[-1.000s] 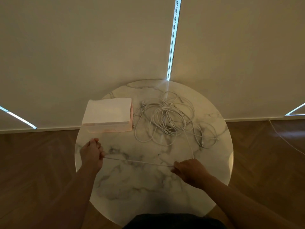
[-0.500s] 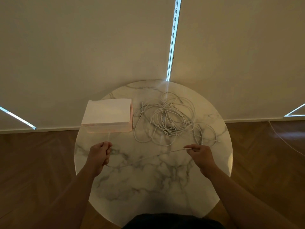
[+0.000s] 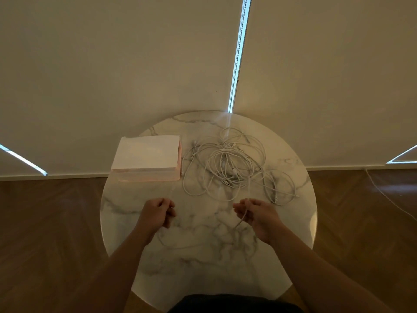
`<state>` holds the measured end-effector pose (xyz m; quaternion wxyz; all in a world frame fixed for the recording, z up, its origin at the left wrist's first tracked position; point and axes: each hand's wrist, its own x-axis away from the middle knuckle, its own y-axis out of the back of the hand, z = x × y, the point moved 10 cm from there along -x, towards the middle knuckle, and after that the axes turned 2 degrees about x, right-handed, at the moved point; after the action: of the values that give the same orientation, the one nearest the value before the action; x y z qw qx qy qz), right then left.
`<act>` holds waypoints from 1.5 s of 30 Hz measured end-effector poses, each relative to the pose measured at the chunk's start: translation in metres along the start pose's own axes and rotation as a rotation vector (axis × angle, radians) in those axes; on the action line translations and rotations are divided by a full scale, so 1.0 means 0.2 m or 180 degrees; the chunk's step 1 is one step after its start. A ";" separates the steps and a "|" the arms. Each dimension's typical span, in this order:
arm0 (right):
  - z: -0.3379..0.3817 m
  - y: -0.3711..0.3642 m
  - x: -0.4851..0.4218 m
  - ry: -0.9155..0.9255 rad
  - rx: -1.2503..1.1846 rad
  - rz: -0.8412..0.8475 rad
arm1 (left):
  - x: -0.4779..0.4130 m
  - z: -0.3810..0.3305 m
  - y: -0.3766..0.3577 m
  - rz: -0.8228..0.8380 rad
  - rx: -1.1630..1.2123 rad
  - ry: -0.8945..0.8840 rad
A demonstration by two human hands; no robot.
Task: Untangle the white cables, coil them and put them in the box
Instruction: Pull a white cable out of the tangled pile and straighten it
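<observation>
A tangled heap of white cables (image 3: 232, 164) lies on the far right of the round marble table (image 3: 203, 263). A white and pink box (image 3: 146, 158) with its lid on stands at the far left. My left hand (image 3: 158, 212) is curled round one end of a single white cable, which sags in a slack loop (image 3: 178, 246) over the table. My right hand (image 3: 257, 213) holds the same cable where it runs through the fingers (image 3: 243, 216), with another stretch leading up to the heap.
The table stands against pale roller blinds, with a bright gap (image 3: 238, 55) between them. Wooden floor surrounds the table. A thin cord (image 3: 383, 193) trails over the floor at the right.
The hands came closer together and both rose toward the heap. The cable between them, taut a second ago, now hangs in a slack loop.
</observation>
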<state>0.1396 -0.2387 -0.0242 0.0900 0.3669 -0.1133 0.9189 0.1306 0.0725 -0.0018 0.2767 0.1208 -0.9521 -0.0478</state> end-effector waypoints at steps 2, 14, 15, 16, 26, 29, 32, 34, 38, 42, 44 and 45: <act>0.04 -0.08 0.01 0.0235 0.0666 0.0036 | 0.02 0.01 -0.13 0.0132 0.0159 0.0046; 0.07 -0.28 0.06 0.0066 0.0266 0.0500 | 0.18 -0.07 -0.55 0.0673 -0.0091 -0.0605; 0.05 -0.28 0.04 -0.0085 -0.0042 0.0465 | 0.19 -0.06 -0.57 0.0779 0.0046 -0.0513; 0.04 -0.27 0.02 -0.0272 -0.0460 0.0417 | 0.21 -0.05 -0.58 0.0899 0.0190 -0.0409; 0.25 -0.22 -0.16 -0.0375 -0.0931 0.0317 | 0.31 -0.03 -0.58 0.1810 0.0323 -0.0147; 0.50 -0.27 -0.13 0.0422 -0.1323 0.0753 | 0.29 -0.07 -0.56 0.1757 0.0458 -0.0190; 0.57 -0.26 -0.12 0.0401 -0.1157 0.0768 | 0.28 -0.09 -0.54 0.1752 0.0538 -0.0205; 0.53 -0.20 -0.13 0.0145 -0.0631 0.0458 | 0.28 -0.08 -0.55 0.1851 0.0511 -0.0197; 0.66 -0.21 -0.05 0.0849 -0.0062 0.0615 | 0.30 -0.05 -0.55 0.1941 0.0446 -0.0151; 0.85 -0.25 0.08 0.1408 -0.0408 0.1138 | 0.29 -0.03 -0.51 0.1821 0.0598 -0.0094; 0.80 -0.18 0.04 0.1226 -0.0204 0.0783 | 0.29 -0.04 -0.51 0.1800 0.0611 -0.0110; 0.75 -0.14 0.01 0.1123 -0.0078 0.0590 | 0.28 -0.04 -0.51 0.1808 0.0599 -0.0127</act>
<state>0.2430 -0.2528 0.0867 0.0280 0.1870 -0.1402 0.9719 0.1092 -0.0405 0.0180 0.2478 -0.1263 -0.9533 0.1176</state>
